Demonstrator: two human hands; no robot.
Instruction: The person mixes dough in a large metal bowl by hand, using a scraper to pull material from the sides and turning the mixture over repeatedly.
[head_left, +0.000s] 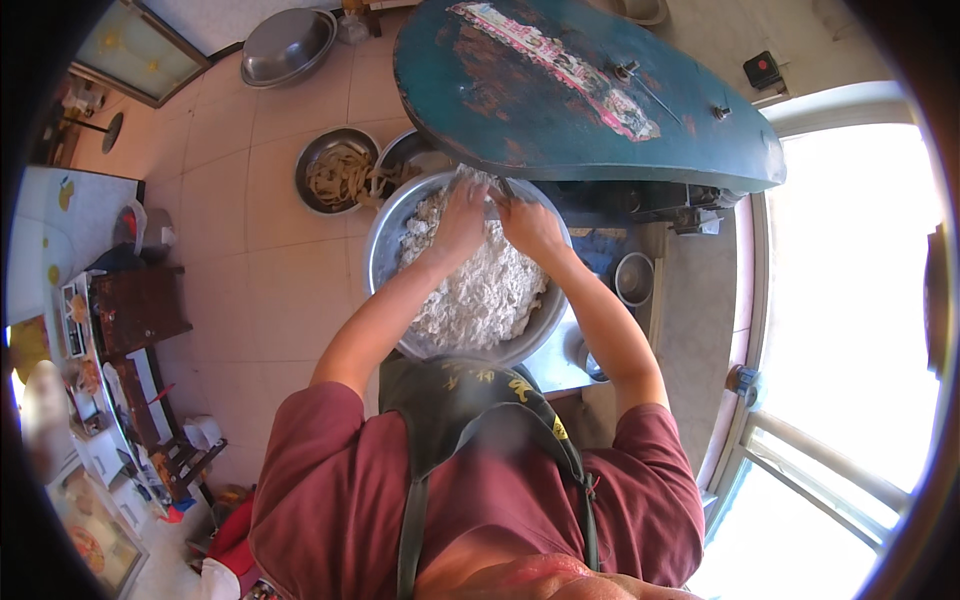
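Note:
A large steel bowl (pixel 383 255) full of lumpy, white floury dough (pixel 470 285) sits in front of me. My left hand (pixel 460 220) is at the bowl's far side, fingers bent around something pale that I cannot make out. Beside it, my right hand (pixel 528 222) has curled fingers near a small dark piece, its grip partly hidden. Both hands are just below the edge of a worn teal machine housing (pixel 580 110) with a torn label and bolts. Left of the bowl, a smaller steel bowl (pixel 335 172) holds strips of dough, some reaching into a second bowl behind.
An upturned steel basin (pixel 285 45) lies at the upper left. A cluttered shelf and wooden stand (pixel 135 310) line the left side. On the right are a small steel pot (pixel 632 280), a bright doorway (pixel 840 270) and a railing. Pink tiles (pixel 230 290) cover the floor.

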